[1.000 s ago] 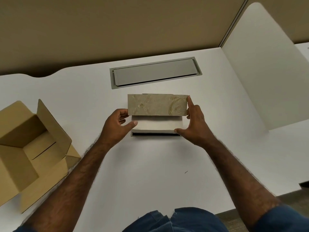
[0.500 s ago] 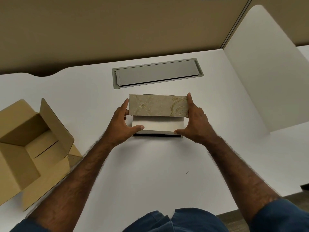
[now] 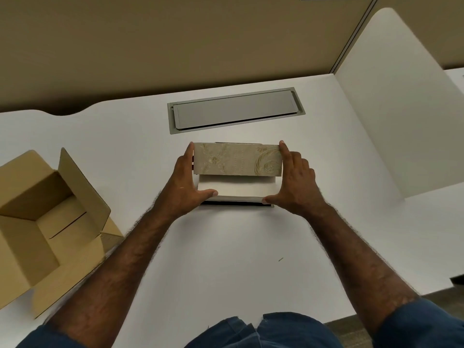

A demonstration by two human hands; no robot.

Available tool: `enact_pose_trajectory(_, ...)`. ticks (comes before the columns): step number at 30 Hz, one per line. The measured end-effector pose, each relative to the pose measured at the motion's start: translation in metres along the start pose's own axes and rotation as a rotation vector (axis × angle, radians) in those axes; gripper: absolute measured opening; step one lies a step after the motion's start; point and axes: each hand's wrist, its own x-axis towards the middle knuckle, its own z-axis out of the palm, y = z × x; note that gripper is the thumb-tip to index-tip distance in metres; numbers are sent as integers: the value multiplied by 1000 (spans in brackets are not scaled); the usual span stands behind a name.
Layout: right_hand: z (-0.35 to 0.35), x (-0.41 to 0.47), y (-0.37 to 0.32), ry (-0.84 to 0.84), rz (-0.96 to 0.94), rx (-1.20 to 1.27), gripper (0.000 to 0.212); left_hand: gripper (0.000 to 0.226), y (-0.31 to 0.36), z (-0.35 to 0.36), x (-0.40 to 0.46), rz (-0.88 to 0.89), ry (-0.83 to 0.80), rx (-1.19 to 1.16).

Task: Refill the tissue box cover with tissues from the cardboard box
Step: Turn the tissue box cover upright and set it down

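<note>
Gripping tissue box cover (image 3: pixel 237 159) ends, both hands | cardboard box (image 3: pixel 47 219) left | cable hatch (image 3: pixel 236 110) behind

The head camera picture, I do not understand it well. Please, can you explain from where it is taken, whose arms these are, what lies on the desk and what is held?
No machine here: a person wears one camera on the head, so the picture looks forward and down at their own bare arms.

The left hand and the right hand each have a grip on one end of the beige patterned tissue box cover, which is in the middle of the white desk. Below the patterned part a plain pale inner part shows, with a dark edge under it; I cannot tell whether tissues are inside.

On the left stands the open brown cardboard box, flaps up; no tissues show in the part in view. Behind the cover, a grey metal flap is set into the desk. A white divider panel stands on the right.
</note>
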Motion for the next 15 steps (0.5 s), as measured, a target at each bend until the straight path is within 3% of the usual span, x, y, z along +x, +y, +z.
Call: enact_pose_trajectory(15,11,-17,1,36,-27,95,148,142,-4,-4,-5,127,13,256)
